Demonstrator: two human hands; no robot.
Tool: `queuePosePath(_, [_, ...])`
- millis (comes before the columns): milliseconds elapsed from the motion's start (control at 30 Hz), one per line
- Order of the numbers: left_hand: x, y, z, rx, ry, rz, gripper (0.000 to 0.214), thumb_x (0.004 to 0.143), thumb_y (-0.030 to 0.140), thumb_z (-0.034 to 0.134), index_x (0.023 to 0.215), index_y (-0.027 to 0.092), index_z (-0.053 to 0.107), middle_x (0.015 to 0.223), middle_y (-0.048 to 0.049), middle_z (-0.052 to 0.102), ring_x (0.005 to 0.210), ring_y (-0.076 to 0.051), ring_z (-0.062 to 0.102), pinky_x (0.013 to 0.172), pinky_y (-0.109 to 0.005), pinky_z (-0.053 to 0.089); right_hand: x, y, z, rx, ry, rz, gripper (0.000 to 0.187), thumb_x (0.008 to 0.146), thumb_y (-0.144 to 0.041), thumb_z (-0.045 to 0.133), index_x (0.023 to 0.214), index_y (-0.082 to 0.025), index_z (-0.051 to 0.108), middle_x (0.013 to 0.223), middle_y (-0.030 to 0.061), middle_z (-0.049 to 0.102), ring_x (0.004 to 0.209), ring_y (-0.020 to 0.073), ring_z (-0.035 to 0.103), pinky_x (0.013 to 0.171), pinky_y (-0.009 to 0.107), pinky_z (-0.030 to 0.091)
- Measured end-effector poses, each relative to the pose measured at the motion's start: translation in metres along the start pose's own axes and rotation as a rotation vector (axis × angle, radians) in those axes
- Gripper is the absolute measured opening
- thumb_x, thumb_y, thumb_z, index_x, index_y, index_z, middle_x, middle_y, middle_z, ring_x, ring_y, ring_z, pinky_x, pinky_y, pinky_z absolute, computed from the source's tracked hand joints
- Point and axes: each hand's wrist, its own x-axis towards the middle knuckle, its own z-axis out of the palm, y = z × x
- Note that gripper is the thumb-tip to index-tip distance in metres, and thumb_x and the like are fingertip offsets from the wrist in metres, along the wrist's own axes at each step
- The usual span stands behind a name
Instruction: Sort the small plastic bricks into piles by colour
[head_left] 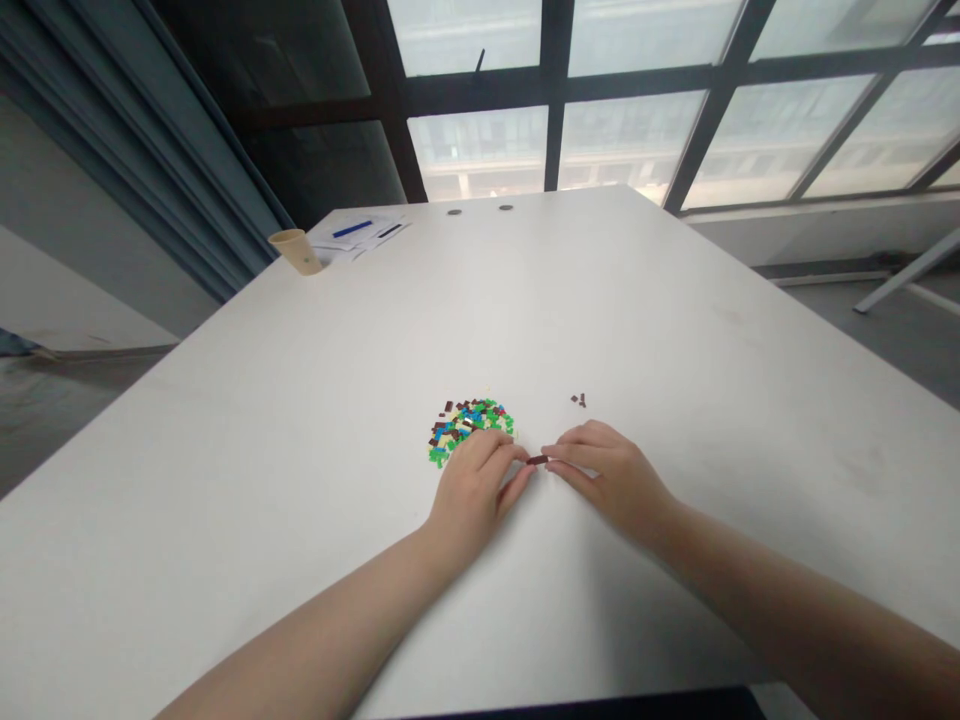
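A small dark brown toy brick [538,460] is pinched at both ends between my two hands, just above the white table. My left hand [476,480] has thumb and fingers closed on its left end. On the other end, the fingertips of my right hand [611,470] are closed as well. Partly behind my left hand lies a pile of small toy bricks [469,418] in green, blue, cream, brown and a little red. A few loose brown pieces [579,399] rest beyond my right hand.
The white table [495,300] stretches away to large windows. At its far left stand a tan paper cup [297,251] and sheets of paper [345,243] with a blue pen [352,229] on them. Two dark round discs [505,208] sit near the far edge.
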Motion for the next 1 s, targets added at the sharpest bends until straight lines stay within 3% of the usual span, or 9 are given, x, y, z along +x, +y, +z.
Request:
queuePosePath(100, [0.000,-0.001,0.001,0.008,-0.024,-0.007,0.011,0.085,0.025,0.048,0.090,0.018,0.055,0.086,-0.0064,0.057,0.082,-0.017,0.052,0.070,-0.030,0.044,0.002,0.004,-0.003,-0.040,-0.028,0.028,0.017,0.083,-0.028,0.052,0.085,-0.021,0.067,0.077,0.0034,0.064,0.074,0.0143,0.056,0.071,0.028,0.042])
queuePosePath(200, [-0.001,-0.001,0.001,0.040,-0.056,-0.014,0.016,0.086,0.027,0.046,0.096,0.017,0.054,0.091,-0.0084,0.057,0.085,-0.018,0.053,0.073,-0.032,0.044,0.006,0.016,-0.009,-0.175,0.041,0.193,0.016,0.081,-0.028,0.053,0.079,-0.020,0.067,0.074,0.0038,0.063,0.074,0.0155,0.056,0.070,0.028,0.040])
queuePosePath(333, [-0.006,0.009,0.003,0.070,-0.266,0.146,0.019,0.088,0.029,0.042,0.091,0.016,0.056,0.086,-0.0065,0.058,0.078,-0.017,0.053,0.065,-0.030,0.043,0.010,0.035,-0.013,-0.357,0.031,0.409,0.018,0.079,-0.030,0.053,0.073,-0.021,0.067,0.067,0.0024,0.060,0.067,0.0156,0.054,0.063,0.028,0.037])
queuePosePath(467, [-0.012,0.026,0.003,0.063,-0.480,0.361,0.018,0.088,0.029,0.043,0.092,0.017,0.056,0.084,-0.0040,0.057,0.075,-0.016,0.051,0.060,-0.029,0.040,0.011,0.042,-0.011,-0.393,-0.009,0.434,0.020,0.080,-0.033,0.052,0.073,-0.021,0.067,0.069,0.0021,0.061,0.067,0.0155,0.054,0.063,0.027,0.036])
queuePosePath(733, [-0.011,0.031,0.001,0.010,-0.531,0.395,0.018,0.088,0.029,0.042,0.092,0.017,0.055,0.084,-0.0040,0.056,0.076,-0.015,0.051,0.064,-0.028,0.040,0.013,0.044,-0.013,-0.379,0.013,0.415,0.018,0.080,-0.032,0.054,0.072,-0.020,0.065,0.071,0.0024,0.061,0.069,0.0162,0.054,0.063,0.028,0.035])
queuePosePath(833, [-0.005,0.019,-0.003,0.030,-0.456,0.279,0.021,0.089,0.027,0.039,0.086,0.017,0.057,0.078,-0.0042,0.058,0.073,-0.015,0.053,0.063,-0.028,0.040,0.009,0.027,-0.011,-0.249,-0.027,0.248,0.020,0.083,-0.030,0.050,0.073,-0.019,0.064,0.073,0.0035,0.061,0.074,0.0159,0.054,0.068,0.028,0.036])
queuePosePath(933, [0.004,-0.007,-0.010,0.187,-0.224,-0.083,0.020,0.087,0.022,0.039,0.082,0.017,0.058,0.078,-0.0059,0.061,0.075,-0.018,0.055,0.067,-0.031,0.041,0.002,0.003,-0.003,-0.103,-0.320,0.004,0.021,0.084,-0.031,0.049,0.073,-0.019,0.062,0.070,0.0021,0.059,0.071,0.0137,0.052,0.065,0.026,0.035])
queuePosePath(1000, [0.011,-0.025,-0.015,0.309,-0.167,-0.267,0.018,0.084,0.018,0.042,0.089,0.018,0.059,0.087,-0.0067,0.062,0.082,-0.021,0.055,0.069,-0.033,0.041,-0.002,-0.009,0.003,-0.096,-0.475,-0.080,0.020,0.083,-0.032,0.051,0.072,-0.019,0.060,0.069,0.0013,0.058,0.067,0.0133,0.050,0.061,0.025,0.032])
